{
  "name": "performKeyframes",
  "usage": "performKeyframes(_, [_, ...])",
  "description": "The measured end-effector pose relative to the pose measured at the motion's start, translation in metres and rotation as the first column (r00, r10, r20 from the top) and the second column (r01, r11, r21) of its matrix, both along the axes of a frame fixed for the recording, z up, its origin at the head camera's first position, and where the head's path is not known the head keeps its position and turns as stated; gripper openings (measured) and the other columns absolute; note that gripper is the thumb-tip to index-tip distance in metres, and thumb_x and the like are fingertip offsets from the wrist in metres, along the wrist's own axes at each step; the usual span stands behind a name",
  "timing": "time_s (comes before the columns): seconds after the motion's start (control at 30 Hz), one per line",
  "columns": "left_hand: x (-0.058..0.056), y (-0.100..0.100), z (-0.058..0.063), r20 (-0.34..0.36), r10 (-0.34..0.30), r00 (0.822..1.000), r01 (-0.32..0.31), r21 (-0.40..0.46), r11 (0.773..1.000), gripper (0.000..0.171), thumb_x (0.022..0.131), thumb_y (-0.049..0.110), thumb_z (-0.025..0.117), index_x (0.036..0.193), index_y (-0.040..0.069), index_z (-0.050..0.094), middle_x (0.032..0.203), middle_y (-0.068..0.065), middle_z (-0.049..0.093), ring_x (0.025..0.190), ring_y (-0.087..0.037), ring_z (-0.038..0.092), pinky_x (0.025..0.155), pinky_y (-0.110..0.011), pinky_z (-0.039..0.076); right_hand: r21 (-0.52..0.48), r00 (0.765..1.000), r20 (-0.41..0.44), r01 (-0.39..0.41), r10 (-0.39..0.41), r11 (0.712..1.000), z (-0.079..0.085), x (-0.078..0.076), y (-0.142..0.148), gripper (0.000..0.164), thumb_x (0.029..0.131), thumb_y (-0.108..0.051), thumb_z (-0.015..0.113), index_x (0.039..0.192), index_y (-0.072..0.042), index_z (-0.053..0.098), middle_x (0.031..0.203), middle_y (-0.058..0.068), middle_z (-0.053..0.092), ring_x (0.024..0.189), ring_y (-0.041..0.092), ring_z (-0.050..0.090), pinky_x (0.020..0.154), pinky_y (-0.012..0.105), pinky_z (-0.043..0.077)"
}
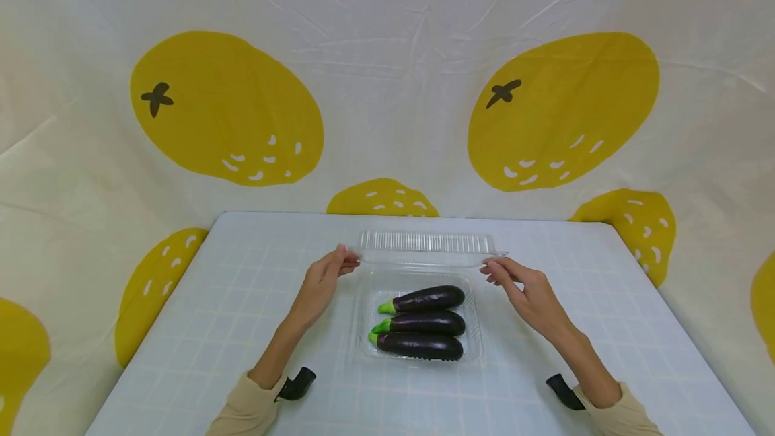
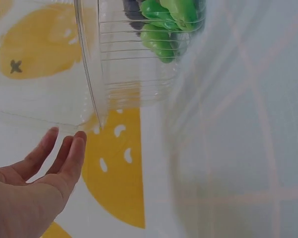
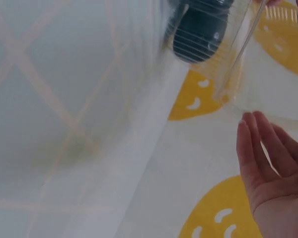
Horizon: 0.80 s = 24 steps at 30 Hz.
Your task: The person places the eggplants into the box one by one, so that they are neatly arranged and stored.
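Three dark purple eggplants [image 1: 426,323] with green stems lie side by side in the base of a clear plastic clamshell container [image 1: 476,348]. Its hinged lid [image 1: 424,258] stands raised at the far side, tilted. At the lid's left corner is my left hand [image 1: 321,284], its fingertips touching or very near the edge. My right hand [image 1: 529,295] is at the opposite corner in the same way. Both wrist views show extended fingers [image 2: 72,153] by the lid's side, with a gap to the thumb. The green stems [image 2: 161,29] show through the ribbed wall.
The container rests on a table [image 1: 242,274] with a pale checked cloth. Behind it hangs a white curtain [image 1: 393,86] printed with large yellow fruit. A black curved piece [image 1: 297,384] sits at the left sleeve, and another black piece [image 1: 565,392] at the right sleeve.
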<state>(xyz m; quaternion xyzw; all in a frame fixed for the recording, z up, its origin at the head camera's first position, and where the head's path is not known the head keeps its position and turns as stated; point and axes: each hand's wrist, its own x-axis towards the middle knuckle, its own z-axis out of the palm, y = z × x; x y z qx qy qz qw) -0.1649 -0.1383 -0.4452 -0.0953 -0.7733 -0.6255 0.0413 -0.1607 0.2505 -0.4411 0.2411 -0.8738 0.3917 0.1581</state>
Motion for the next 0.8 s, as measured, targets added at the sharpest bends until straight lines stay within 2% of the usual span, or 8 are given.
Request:
performKeyframes(0.13, [0.003,-0.001,0.003,0.063,0.001,0.998,-0.001,0.001,1.0,0.051,0.112,0.038,0.043,0.123,-0.006,0.067,0.123,-0.022,0.067,0.117,-0.037,0.064,0.106,-0.042,0.05,-0.039,0.999,0.042,-0.022,0.024,0.999,-0.001,0.003,0.003,0.024,0.109,-0.008,0.05,0.118,-0.004,0.071,0.106,0.003,0.077,0.086,0.014,0.072,0.083,0.015,0.054])
performKeyframes(0.27, [0.008,-0.004,0.003,0.082,0.032,0.996,-0.024,-0.095,0.995,0.044,0.109,0.038,0.053,0.124,0.0,0.069,0.12,-0.014,0.069,0.113,-0.029,0.064,0.104,-0.045,0.051,-0.047,0.994,0.1,-0.036,0.041,0.998,-0.002,0.006,0.005,0.024,0.109,-0.011,0.05,0.118,-0.009,0.073,0.108,0.002,0.076,0.087,0.012,0.072,0.083,0.022,0.057])
performKeyframes(0.4, [0.011,-0.006,0.002,0.081,0.055,0.995,-0.04,-0.175,0.984,0.036,0.104,0.038,0.062,0.122,0.009,0.072,0.116,-0.005,0.072,0.109,-0.022,0.065,0.097,-0.041,0.054,-0.072,0.975,0.211,-0.049,0.063,0.996,0.0,0.009,0.008,0.023,0.108,-0.017,0.055,0.124,-0.011,0.07,0.112,0.003,0.075,0.091,0.016,0.073,0.082,0.03,0.06])
performKeyframes(0.53, [0.013,-0.008,0.0,0.098,0.008,0.995,0.006,-0.139,0.99,0.031,0.102,0.031,0.066,0.122,0.008,0.072,0.115,-0.006,0.072,0.104,-0.027,0.068,0.093,-0.042,0.057,-0.143,0.932,0.345,-0.064,0.111,0.988,0.003,0.013,0.009,0.027,0.107,-0.016,0.058,0.129,-0.002,0.066,0.118,0.012,0.072,0.095,0.012,0.071,0.084,0.03,0.06])
performKeyframes(0.7, [0.017,-0.011,-0.006,0.09,-0.059,0.994,0.067,-0.086,0.994,0.027,0.1,0.02,0.07,0.122,0.004,0.071,0.108,-0.012,0.072,0.096,-0.039,0.068,0.085,-0.047,0.06,-0.23,0.844,0.509,-0.058,0.171,0.971,0.004,0.016,0.009,0.035,0.105,-0.018,0.06,0.132,0.006,0.059,0.121,0.021,0.068,0.095,0.013,0.069,0.083,0.027,0.059])
performKeyframes(0.8, [0.02,-0.012,-0.009,0.087,-0.075,0.993,0.082,-0.084,0.993,0.028,0.098,0.018,0.072,0.122,0.003,0.07,0.104,-0.013,0.071,0.093,-0.04,0.068,0.08,-0.044,0.061,-0.236,0.808,0.562,-0.05,0.178,0.971,0.003,0.018,0.01,0.039,0.104,-0.019,0.063,0.134,0.006,0.056,0.121,0.021,0.068,0.094,0.016,0.068,0.082,0.028,0.06])
